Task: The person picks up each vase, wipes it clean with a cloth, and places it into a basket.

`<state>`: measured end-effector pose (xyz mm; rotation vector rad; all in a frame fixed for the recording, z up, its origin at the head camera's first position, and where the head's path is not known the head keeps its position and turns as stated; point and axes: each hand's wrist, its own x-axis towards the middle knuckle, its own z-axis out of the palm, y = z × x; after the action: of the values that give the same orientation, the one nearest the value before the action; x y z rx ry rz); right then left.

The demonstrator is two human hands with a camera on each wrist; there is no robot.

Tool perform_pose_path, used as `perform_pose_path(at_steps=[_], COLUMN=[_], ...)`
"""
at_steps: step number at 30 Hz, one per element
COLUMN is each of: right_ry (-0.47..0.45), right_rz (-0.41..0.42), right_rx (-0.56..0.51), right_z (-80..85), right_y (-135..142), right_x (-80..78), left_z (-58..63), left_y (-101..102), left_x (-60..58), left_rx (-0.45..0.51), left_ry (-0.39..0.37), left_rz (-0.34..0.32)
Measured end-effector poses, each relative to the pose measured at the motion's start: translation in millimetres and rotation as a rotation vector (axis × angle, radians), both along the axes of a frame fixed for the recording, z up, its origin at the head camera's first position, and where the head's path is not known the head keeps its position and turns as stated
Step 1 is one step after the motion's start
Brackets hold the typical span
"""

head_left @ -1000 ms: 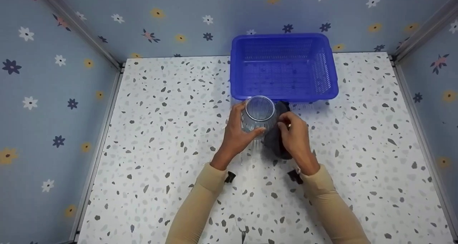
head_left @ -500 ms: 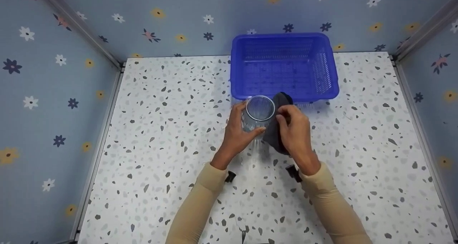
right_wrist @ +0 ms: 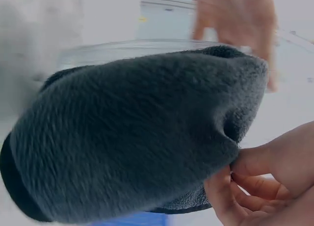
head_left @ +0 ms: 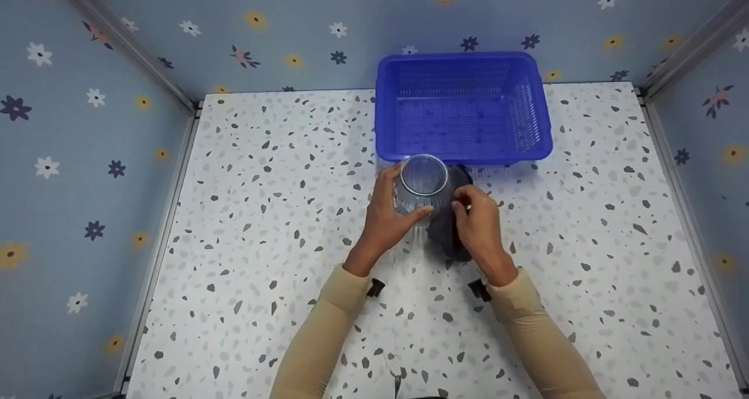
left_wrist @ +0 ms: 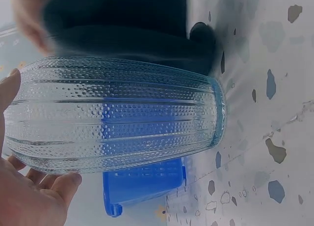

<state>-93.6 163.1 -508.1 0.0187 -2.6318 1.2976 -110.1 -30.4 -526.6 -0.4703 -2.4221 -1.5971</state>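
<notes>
Grips with left hand [head_left: 389,212] a ribbed glass vase [left_wrist: 122,113], thumb and fingers curved around, midway between left and right edges of the desk [head_left: 263,241], in front of a blue basket [head_left: 384,115] near the far edge. Pinches with right hand [head_left: 480,220] a dark fleecy cloth [right_wrist: 117,132], just beside.

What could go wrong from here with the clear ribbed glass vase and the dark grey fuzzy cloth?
The left hand grips the vase by its upper part, so a sideways push from the cloth might tip it.

The right hand pinches the cloth by its edge, so it could slip free.

The vase appears close to the blue plastic basket, so it might knock the rim.
</notes>
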Motion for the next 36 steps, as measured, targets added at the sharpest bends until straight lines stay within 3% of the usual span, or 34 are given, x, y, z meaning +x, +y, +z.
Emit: perform_pose_path(at_steps=[6,11,15,23,29,32,36], right_ry=[-0.12,-0.126,-0.096,0.08,0.13,0.132,0.14], right_rz=[0.026,0.048,0.041,0.032,0.042,0.04,0.035], right_rx=[0.064,0.079,0.029,-0.062,-0.098,-0.124,-0.14], right_z=[-27.8,-32.9,-20.0,27.9,38.0,37.2,36.7], right_y=[-1.5,0.0,2.8,2.6,0.8,1.2,1.8], right_x=[-6.4,-6.3,-1.9,0.1,-0.3,0.5,1.9], left_z=[0.0,-0.9,-0.4,0.7,0.3,0.9,3.2], left_y=[-0.4,0.6,0.8,2.2,5.2,0.5,-11.5], left_x=[-0.1,0.4,1.3,0.5,2.3,1.3,-2.7], left_rx=[0.002,-0.002,-0.009,-0.016,-0.044,-0.035,0.034], left_ry=[-0.014,0.009,0.009,0.011,0.041,0.023,-0.03], left_rz=[-0.001,0.001,0.0,0.028,0.09,0.04,-0.119])
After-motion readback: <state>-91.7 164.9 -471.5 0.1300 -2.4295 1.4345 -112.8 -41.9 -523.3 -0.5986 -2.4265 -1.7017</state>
